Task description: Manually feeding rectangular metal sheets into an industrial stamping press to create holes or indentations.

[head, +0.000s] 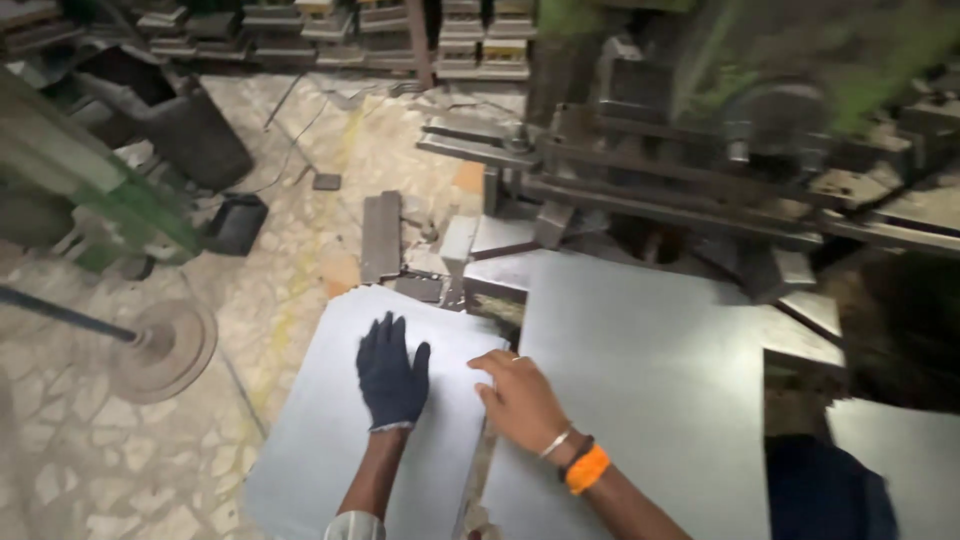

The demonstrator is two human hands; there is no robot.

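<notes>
Pale grey flat sheet-metal panel [330, 430] lies at left edge of stack, beside second grey steel sheet [640, 400] on press bed.

Your left hand [392, 372], dark knit glove, rests flat on panel, fingers spread, gripping nothing. Your right hand [520, 400], bare, presses palm-down on panel's right edge, grasping nothing.

Risk, as judged: thin sheared edges likely sharp; bare skin could get cut. Smooth panel may slide.

Dark greasy iron press machine [680, 150] sits behind; cracked stone floor [120, 460] at left.

Green press machine [700, 130] behind, round metal disc [165, 345] on stone floor [90, 460], stacked blocks [330, 30] far back.
</notes>
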